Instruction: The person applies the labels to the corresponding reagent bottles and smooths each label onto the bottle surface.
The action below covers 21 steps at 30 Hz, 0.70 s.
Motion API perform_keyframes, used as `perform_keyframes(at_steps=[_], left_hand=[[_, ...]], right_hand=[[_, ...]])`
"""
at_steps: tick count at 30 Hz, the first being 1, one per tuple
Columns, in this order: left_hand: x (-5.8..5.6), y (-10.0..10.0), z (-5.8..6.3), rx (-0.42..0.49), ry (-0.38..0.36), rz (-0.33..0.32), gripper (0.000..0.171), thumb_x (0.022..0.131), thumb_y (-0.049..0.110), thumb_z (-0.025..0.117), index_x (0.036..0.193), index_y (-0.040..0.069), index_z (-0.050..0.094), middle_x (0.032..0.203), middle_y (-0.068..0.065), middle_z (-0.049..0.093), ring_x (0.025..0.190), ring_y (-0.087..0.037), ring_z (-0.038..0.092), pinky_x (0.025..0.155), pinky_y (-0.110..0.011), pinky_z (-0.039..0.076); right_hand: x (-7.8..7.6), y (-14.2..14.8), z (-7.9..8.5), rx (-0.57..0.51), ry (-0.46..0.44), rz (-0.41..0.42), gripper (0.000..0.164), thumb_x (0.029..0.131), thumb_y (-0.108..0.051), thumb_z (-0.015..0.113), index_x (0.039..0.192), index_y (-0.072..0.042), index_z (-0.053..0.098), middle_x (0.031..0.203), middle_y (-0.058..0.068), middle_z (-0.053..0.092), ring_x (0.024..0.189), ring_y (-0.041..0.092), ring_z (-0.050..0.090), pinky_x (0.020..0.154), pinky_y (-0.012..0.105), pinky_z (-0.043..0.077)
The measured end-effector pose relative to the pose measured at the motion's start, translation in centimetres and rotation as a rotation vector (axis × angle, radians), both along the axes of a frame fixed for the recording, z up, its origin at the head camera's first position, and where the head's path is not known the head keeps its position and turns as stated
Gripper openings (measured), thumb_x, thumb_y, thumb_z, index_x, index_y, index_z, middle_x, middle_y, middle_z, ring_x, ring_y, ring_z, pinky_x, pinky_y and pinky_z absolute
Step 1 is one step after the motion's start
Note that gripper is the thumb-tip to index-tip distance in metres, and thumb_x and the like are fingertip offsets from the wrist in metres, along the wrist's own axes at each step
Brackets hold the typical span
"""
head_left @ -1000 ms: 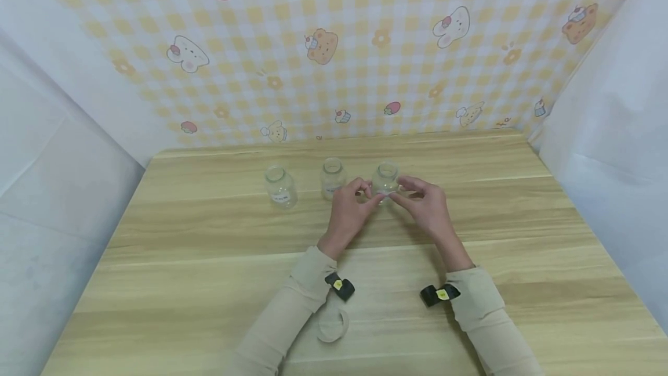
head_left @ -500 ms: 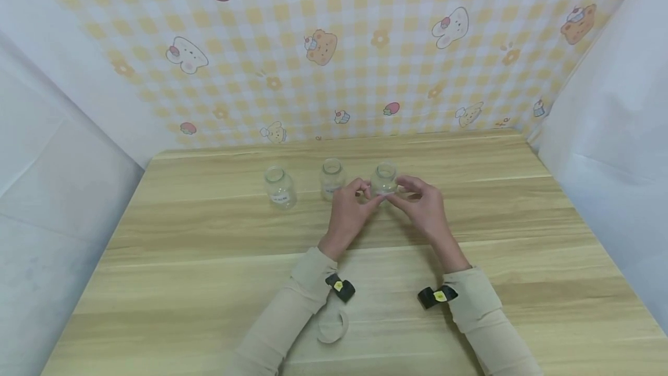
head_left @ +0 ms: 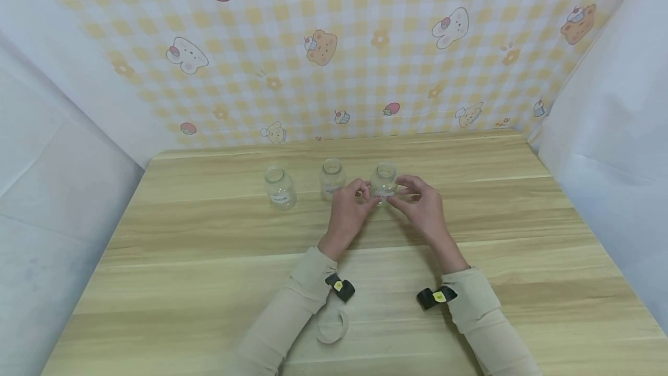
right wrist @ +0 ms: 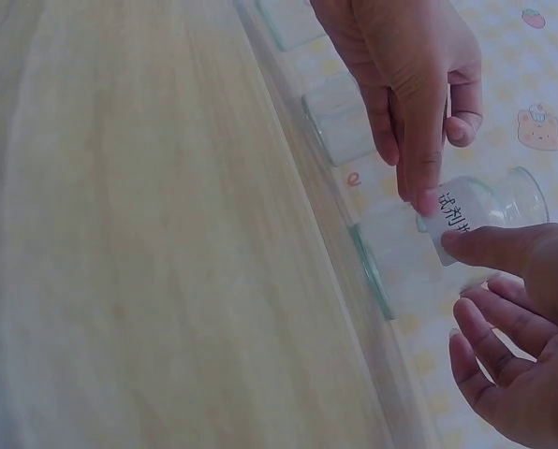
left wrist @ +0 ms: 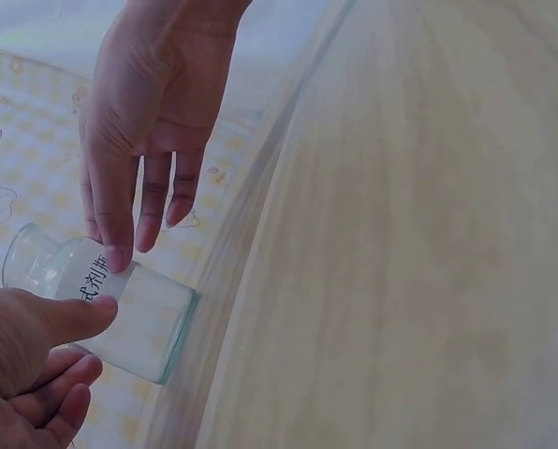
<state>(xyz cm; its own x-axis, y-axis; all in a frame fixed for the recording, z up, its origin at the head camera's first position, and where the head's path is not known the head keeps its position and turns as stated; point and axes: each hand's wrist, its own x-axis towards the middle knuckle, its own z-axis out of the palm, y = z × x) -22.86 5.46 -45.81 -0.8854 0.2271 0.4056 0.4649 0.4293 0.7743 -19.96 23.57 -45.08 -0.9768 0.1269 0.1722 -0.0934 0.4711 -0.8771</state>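
Note:
Two straight thumbs press a white label with black characters [right wrist: 452,213] on the front of the rightmost clear glass jar [head_left: 385,182], which stands lidless on the table. My left hand [head_left: 347,212] is at the jar's left, its thumb on the label's left part and its other fingers loosely bent beside the glass. From the other side my right hand [head_left: 425,209] lays its thumb on the label's right part. In the right wrist view its remaining fingers spread loosely near the jar; whether they touch the glass, I cannot tell.
Two more labelled glass jars stand to the left, a middle jar [head_left: 331,175] partly behind my left hand and a far-left jar [head_left: 280,188]. A pale tape roll [head_left: 332,328] lies by my left sleeve. A checked cloth [head_left: 360,62] hangs behind the wooden table [head_left: 209,283].
The thumbs met at the label's middle before; they have moved slightly apart along it, uncovering its print. The jars have stayed in place.

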Motion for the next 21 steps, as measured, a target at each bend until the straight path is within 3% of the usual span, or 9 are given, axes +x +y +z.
perform_keyframes(at_steps=[10,17,21], left_hand=[[-0.07,-0.12,0.12,0.008,-0.002,-0.001,0.035,0.084,0.002,0.084,0.072,0.007,0.051,0.114,-0.021,0.074,0.103,-0.034,0.074,0.089,-0.039,0.059],[0.02,-0.09,0.06,0.027,-0.031,-0.008,0.032,0.087,-0.001,0.080,0.072,0.006,0.053,0.115,-0.020,0.074,0.106,-0.031,0.074,0.084,-0.035,0.060],[0.10,0.02,0.08,0.031,-0.028,-0.013,0.031,0.087,-0.007,0.078,0.072,0.006,0.053,0.114,-0.021,0.074,0.103,-0.034,0.074,0.085,-0.037,0.060]], right_hand=[[0.10,0.03,0.12,0.026,0.001,-0.007,0.046,0.088,-0.008,0.083,0.130,-0.002,0.066,0.127,0.016,0.070,0.108,0.032,0.068,0.092,0.045,0.057],[0.14,0.10,0.12,0.029,-0.005,-0.010,0.043,0.090,-0.006,0.080,0.130,-0.001,0.066,0.127,0.015,0.070,0.103,0.029,0.068,0.087,0.034,0.057],[0.21,0.25,0.23,0.018,-0.013,0.003,0.043,0.090,-0.004,0.079,0.131,-0.001,0.065,0.128,0.015,0.069,0.105,0.030,0.068,0.089,0.036,0.058]])
